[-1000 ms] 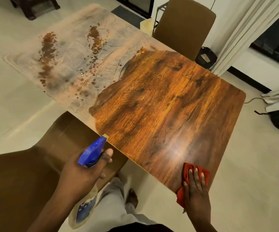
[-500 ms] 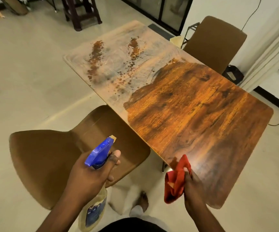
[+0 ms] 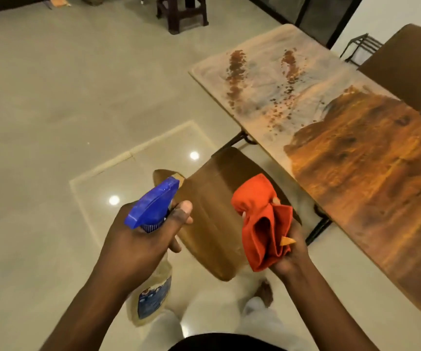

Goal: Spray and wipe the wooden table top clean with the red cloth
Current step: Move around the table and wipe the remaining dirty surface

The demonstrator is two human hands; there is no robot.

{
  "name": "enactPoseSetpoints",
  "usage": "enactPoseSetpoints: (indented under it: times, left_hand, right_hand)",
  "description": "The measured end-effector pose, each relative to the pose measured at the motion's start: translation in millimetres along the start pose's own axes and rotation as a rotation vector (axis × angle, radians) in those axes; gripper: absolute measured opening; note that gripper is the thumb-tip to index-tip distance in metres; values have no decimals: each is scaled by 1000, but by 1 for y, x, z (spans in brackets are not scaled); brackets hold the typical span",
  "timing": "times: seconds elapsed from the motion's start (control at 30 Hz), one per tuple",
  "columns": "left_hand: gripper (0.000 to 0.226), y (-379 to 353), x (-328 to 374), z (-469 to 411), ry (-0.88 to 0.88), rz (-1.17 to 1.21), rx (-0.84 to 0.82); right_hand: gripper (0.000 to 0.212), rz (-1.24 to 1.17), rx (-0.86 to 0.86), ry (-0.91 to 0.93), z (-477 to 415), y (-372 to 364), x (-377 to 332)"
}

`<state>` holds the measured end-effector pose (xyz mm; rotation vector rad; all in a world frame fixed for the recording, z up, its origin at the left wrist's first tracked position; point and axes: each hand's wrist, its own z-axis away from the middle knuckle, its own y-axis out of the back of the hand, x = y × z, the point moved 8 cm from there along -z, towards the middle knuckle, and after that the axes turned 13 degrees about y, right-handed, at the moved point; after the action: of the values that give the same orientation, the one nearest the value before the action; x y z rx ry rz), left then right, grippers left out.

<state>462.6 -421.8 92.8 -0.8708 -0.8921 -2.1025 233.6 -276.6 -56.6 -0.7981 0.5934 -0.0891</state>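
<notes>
About half of the rectangular wooden table top (image 3: 368, 178) looks dusty and unwiped, while beside it the left hand (image 3: 138, 239) grips a blue-nozzled spray bottle (image 3: 153, 203) and the right hand (image 3: 290, 252) clutches the crumpled red cloth (image 3: 260, 224).

pale glossy tiled floor (image 3: 65, 97), with two round light reflections (image 3: 194, 155) on it and a lighter border strip (image 3: 128, 153) marking out a rectangle. one brown padded chair (image 3: 212, 239) stands in the near middle, slightly blurred, its black metal leg (image 3: 318, 229) visible at its right. a second brown chair (image 3: 411, 64) at the far right edge. black wire rack (image 3: 358, 45) just left of that chair. dark-framed glass door (image 3: 313, 13) behind. dark wooden stool (image 3: 181, 13) at the top centre. small flat orange-brown item (image 3: 58, 0) on the floor at top left, unidentified, near a dark skirting (image 3: 7, 6).
</notes>
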Motion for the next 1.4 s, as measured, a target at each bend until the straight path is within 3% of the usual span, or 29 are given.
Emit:
enactPoseSetpoints:
  times: [0.07, 0.13, 0.37, 0.7, 0.87, 1.03, 1.17, 1.37, 1.4]
  left_hand:
    - [37, 41, -10, -11, -11, -22, 5]
    - [36, 88, -20, -22, -16, -20, 18]
    - [31, 202, -41, -68, -14, -17, 60]
    - [34, 268, -12, -175, -37, -175, 51]
    - [37, 272, 27, -249, -30, -283, -13]
    - [57, 253, 90, -318, -48, -314, -130]
    - [56, 230, 140, -370, -107, -345, -227]
    - [47, 174, 206, -456, -215, -476, -431]
    - [47, 164, 214, -468, -234, -501, -459]
  right_hand:
    - [55, -8, -56, 11, 6, -39, 34]
    - [26, 22, -20, -5, 7, -71, 76]
    - [39, -34, 34, -58, -4, -154, 168]
    - [53, -145, 96, 16, -87, -221, 213]
    - [59, -220, 100, 15, -152, -254, 219]
    - [59, -268, 175, 71, -211, -279, 205]
    - [58, -346, 234, 177, -244, -290, 178]
    - [39, -427, 397, 405, -274, -281, 124]
    - [50, -447, 431, 485, -276, -278, 114]
